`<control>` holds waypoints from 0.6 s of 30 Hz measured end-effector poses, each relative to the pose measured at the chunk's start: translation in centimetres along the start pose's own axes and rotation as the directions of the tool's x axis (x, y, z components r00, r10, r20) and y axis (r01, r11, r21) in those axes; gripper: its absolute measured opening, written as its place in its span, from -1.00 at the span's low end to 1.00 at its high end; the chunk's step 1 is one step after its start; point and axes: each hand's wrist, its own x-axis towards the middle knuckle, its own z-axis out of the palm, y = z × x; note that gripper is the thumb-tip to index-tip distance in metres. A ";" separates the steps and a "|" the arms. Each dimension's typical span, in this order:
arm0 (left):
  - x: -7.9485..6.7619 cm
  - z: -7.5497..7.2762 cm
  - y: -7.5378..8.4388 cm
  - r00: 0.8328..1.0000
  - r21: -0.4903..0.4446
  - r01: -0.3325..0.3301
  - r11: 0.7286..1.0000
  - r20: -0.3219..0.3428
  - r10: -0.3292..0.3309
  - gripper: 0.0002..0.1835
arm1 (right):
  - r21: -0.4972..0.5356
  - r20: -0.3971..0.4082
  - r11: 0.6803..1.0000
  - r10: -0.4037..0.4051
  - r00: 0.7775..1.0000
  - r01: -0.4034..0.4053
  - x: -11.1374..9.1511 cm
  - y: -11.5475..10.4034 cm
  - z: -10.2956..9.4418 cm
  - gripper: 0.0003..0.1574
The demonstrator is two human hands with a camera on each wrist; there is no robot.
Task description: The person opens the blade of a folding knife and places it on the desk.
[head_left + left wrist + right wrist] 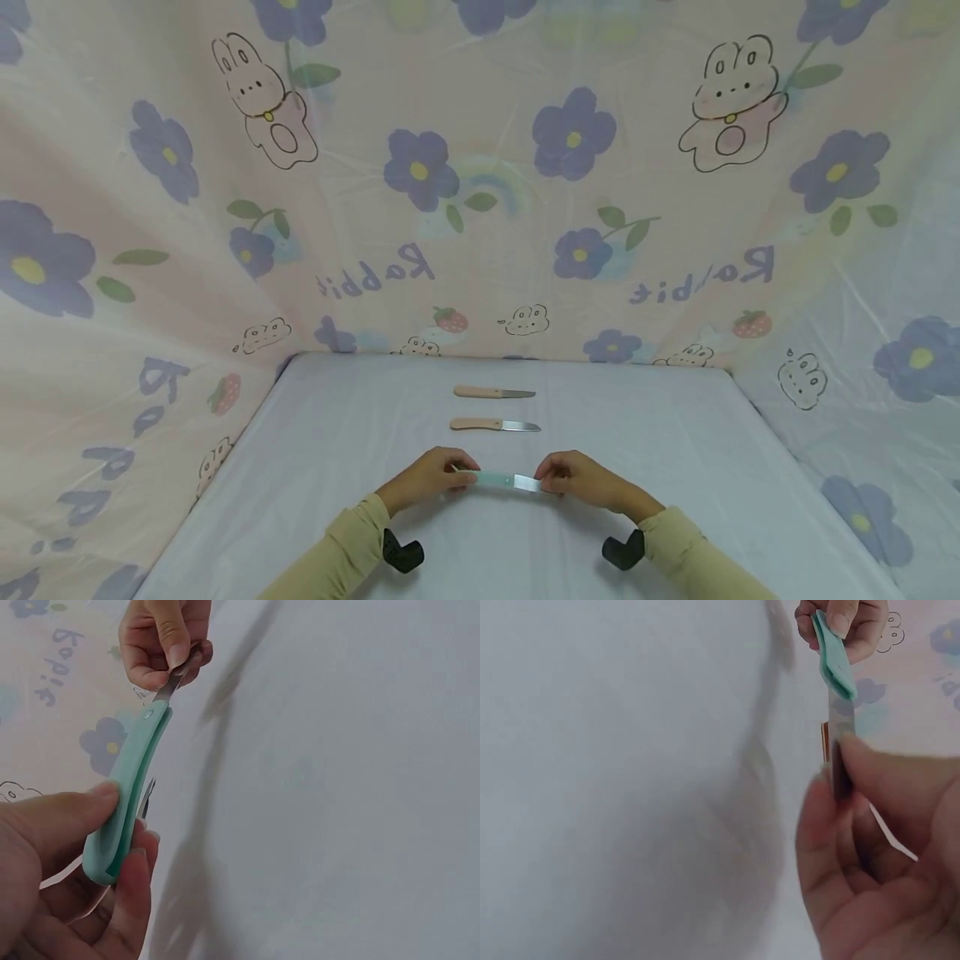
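Between the two hands is a folding knife with a mint-green slotted handle (135, 761) and a short metal blade (527, 482), swung out in line with the handle. The left hand (437, 479) pinches the handle's end between thumb and fingers; the left wrist view shows this close up. At the other end the right hand (577, 481) pinches the blade near its tip, thumb on one flat side and fingers on the other, as the right wrist view shows. The knife is held level over the white tabletop, its slot turned downward.
Two more knives with light wooden handles, a nearer knife (480, 424) and a farther knife (483, 392), lie beyond the hands, blades pointing right. The white table (360, 400) is bordered by printed curtains (495, 242) at the back and sides.
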 end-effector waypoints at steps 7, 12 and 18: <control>1.3 -0.5 -1.0 0.997 0.062 0.002 0.998 -0.074 0.003 -0.82 | -0.043 -0.075 0.999 -0.019 0.997 0.016 1.2 0.2 -0.4 -0.82; 1.9 -0.9 -1.0 0.993 0.115 0.020 0.993 -0.118 -0.006 -0.82 | -0.124 -0.095 0.991 -0.070 0.993 0.058 2.7 1.2 -0.8 -0.84; 2.9 -1.0 -1.4 0.987 0.187 0.030 0.982 -0.163 0.001 -0.81 | -0.252 -0.153 0.966 -0.100 0.983 0.059 4.3 2.5 -1.1 -0.93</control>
